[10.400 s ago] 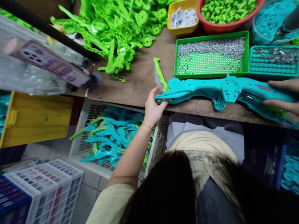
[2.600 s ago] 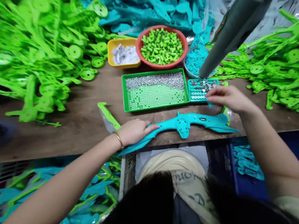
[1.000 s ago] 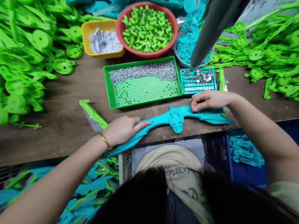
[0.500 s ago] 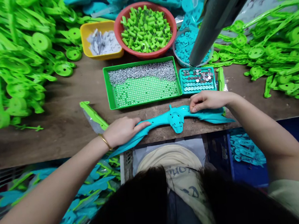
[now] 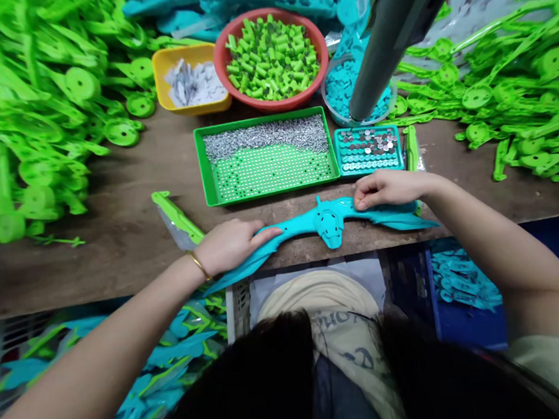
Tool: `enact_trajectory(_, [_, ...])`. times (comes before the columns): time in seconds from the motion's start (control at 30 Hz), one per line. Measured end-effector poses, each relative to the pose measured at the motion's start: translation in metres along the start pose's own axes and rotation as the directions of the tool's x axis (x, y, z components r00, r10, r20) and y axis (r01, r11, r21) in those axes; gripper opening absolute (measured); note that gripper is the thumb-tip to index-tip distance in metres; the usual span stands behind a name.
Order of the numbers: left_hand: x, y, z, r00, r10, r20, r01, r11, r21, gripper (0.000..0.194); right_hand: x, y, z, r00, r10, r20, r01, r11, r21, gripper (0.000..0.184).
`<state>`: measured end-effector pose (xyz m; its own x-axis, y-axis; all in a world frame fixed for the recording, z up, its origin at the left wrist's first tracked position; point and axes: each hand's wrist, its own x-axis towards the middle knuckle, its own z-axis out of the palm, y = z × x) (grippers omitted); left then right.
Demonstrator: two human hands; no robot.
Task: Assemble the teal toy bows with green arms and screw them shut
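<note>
A teal plastic toy bow point(image 5: 305, 224) lies along the front edge of the wooden table, its moulded centrepiece pointing toward me. My left hand point(image 5: 231, 244) is closed over its left limb, thumb stretched along the top. On the right limb, my right hand point(image 5: 381, 190) presses down with fingers pinched together. Whatever sits between those fingertips is hidden. Just beyond that hand is a small teal tray point(image 5: 370, 166) of round silvery discs like button cells. Left of it stands a green tray point(image 5: 269, 177) of small metal screws.
Behind the trays are a yellow tub point(image 5: 164, 95), a red bowl point(image 5: 223, 63) of green pegs and a round tub point(image 5: 335, 95) of teal bits. A grey pole-like tool point(image 5: 387, 47) slants overhead. Green parts are heaped left point(image 5: 48, 120) and right point(image 5: 515, 91). Crates stand below.
My right hand came from beside the disc tray, with a small teal piece, down onto the bow's right limb. In the last second both hands stay nearly still. Earlier, the bow was tilted over.
</note>
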<state>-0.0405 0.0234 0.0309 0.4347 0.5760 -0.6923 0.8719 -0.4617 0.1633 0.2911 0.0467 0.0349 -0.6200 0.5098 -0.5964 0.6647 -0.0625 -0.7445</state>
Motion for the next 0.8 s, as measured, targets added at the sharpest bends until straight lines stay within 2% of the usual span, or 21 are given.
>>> enact_trajectory(0.33, [0.0,-0.001,0.003,1.0,0.009,-0.019,-0.009,1.0,-0.002,0.063,0.002,0.01,-0.001,0.997,-0.042,0.058,0.04,0.999,0.029,0.039])
enact_trajectory(0.4, [0.0,-0.001,0.003,1.0,0.006,-0.024,-0.005,1.0,0.014,0.063,-0.001,0.013,0.004,0.995,-0.103,0.002,0.103,0.995,0.013,0.036])
enact_trajectory(0.47, [-0.001,-0.001,0.004,1.0,-0.007,-0.031,0.007,0.999,0.032,0.063,-0.005,0.015,0.013,0.98,-0.152,-0.127,0.151,0.988,-0.017,0.035])
enact_trajectory(0.53, [-0.003,0.0,0.006,0.999,-0.015,-0.044,0.017,0.999,0.052,0.063,-0.01,0.016,0.022,0.957,-0.115,-0.267,0.116,0.993,-0.012,0.04])
enact_trajectory(0.6, [-0.005,0.001,0.009,0.998,-0.021,-0.066,0.025,0.997,0.075,0.064,-0.014,0.013,0.029,0.947,-0.02,-0.321,0.025,1.0,0.011,0.048])
enact_trajectory(0.67, [-0.008,0.003,0.013,0.995,-0.032,-0.095,0.041,0.995,0.092,0.065,-0.017,0.01,0.031,0.959,0.047,-0.28,-0.057,0.998,-0.028,0.045])
enact_trajectory(0.8, [-0.012,0.009,0.019,0.99,-0.057,-0.127,0.07,0.993,0.096,0.068,-0.02,0.007,0.029,0.972,0.084,-0.217,-0.11,0.988,-0.11,0.039])
